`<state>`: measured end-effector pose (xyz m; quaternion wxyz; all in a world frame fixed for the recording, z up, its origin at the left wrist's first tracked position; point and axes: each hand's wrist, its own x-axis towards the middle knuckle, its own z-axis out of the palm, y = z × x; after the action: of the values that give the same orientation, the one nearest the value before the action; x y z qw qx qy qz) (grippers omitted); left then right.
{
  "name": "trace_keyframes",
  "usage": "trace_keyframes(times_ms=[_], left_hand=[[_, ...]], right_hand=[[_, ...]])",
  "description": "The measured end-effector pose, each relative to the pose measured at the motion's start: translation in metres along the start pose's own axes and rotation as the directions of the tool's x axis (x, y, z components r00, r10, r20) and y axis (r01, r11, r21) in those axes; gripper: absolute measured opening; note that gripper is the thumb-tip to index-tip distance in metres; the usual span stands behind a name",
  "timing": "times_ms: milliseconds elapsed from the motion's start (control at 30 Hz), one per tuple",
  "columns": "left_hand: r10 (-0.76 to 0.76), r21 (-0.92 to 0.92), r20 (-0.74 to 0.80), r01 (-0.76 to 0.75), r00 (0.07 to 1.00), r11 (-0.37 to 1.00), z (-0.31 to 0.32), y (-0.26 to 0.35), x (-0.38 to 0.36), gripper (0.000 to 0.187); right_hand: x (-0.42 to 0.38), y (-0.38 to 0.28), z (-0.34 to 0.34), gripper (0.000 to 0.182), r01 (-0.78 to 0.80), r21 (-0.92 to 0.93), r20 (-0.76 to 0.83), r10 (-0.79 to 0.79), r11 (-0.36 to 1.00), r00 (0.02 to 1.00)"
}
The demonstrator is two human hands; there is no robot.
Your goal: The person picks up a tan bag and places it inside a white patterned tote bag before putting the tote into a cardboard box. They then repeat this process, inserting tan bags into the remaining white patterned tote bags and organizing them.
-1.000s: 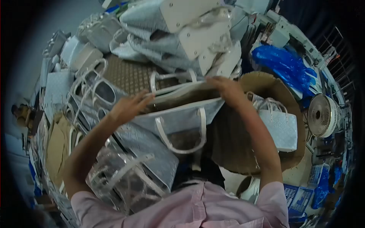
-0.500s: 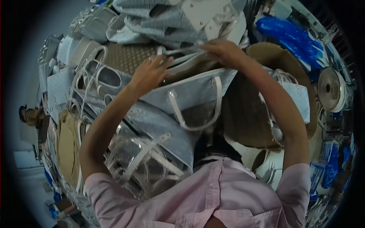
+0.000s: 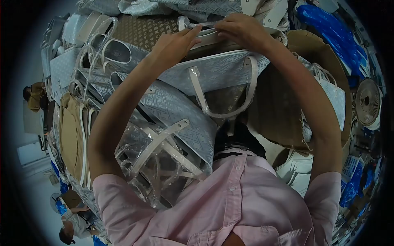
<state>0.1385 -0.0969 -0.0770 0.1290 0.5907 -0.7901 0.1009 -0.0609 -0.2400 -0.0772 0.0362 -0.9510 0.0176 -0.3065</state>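
A pale grey-blue patterned tote bag (image 3: 221,71) with white trim stands in front of me, its mouth facing up. One white handle (image 3: 225,115) hangs down its near side, partly wrapped in clear film. My left hand (image 3: 174,47) lies over the left of the mouth, thumb and fingers apart, fingertips by the far handle's strap. At the far rim my right hand (image 3: 245,33) has its fingers bent around the same strap, which is mostly hidden there. The bag's inside is dark and largely covered by my hands.
More patterned bags (image 3: 176,106) with film-wrapped handles lie close on my left. A torn brown cardboard box (image 3: 279,110) stands at right, with blue plastic (image 3: 328,35) and a fan (image 3: 367,101) beyond. Other people (image 3: 76,223) are at the far left.
The bag and both hands now appear higher in the view, shifted slightly right. My left fingers have straightened toward the far strap; the right hand stays at the far rim.
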Motion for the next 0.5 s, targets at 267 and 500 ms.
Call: trace_keyframes(times_ms=[267, 500], left_hand=[[0.134, 0.085, -0.084, -0.127, 0.987, 0.988, 0.0048, -0.0045, 0.0014, 0.038], [0.114, 0.178, 0.0, -0.112, 0.993, 0.978, 0.001, -0.0015, 0.0045, 0.037]], right_hand=[[0.0037, 0.0042, 0.003, 0.014, 0.098, -0.137, 0.05, -0.092, 0.986, 0.994], [0.006, 0.0046, 0.0033, 0.012, 0.138, -0.162, 0.047, -0.132, 0.977, 0.99]])
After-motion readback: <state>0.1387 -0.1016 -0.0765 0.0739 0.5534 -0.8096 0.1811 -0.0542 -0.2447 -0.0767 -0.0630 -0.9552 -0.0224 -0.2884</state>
